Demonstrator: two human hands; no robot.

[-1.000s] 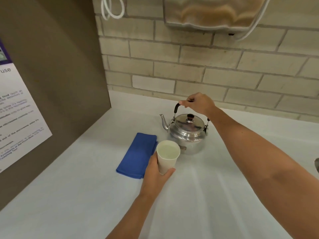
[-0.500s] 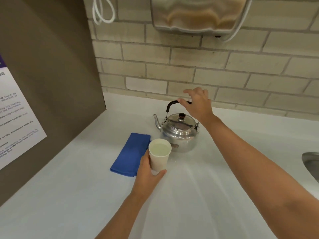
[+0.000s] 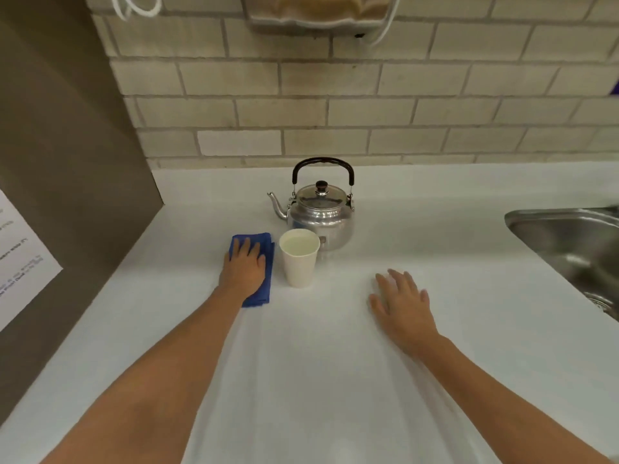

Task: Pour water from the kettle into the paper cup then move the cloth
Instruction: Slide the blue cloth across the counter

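A shiny metal kettle (image 3: 320,216) with a black handle stands upright near the back wall, spout pointing left. Just in front of it stands a white paper cup (image 3: 299,262) holding water. Left of the cup lies a folded blue cloth (image 3: 264,266) on the white counter (image 3: 318,346). My left hand (image 3: 244,267) lies flat on the cloth, fingers spread, covering most of it. My right hand (image 3: 402,303) rests flat on the counter to the right of the cup, fingers apart, holding nothing.
A steel sink (image 3: 569,242) is sunk into the counter at the right. A brown side panel (image 3: 67,182) with a printed notice (image 3: 20,259) closes off the left. A brick wall (image 3: 368,95) with a mounted dispenser (image 3: 318,11) runs along the back.
My left hand let go of the cup and moved left onto the cloth. My right hand left the kettle handle and came down flat on the counter.
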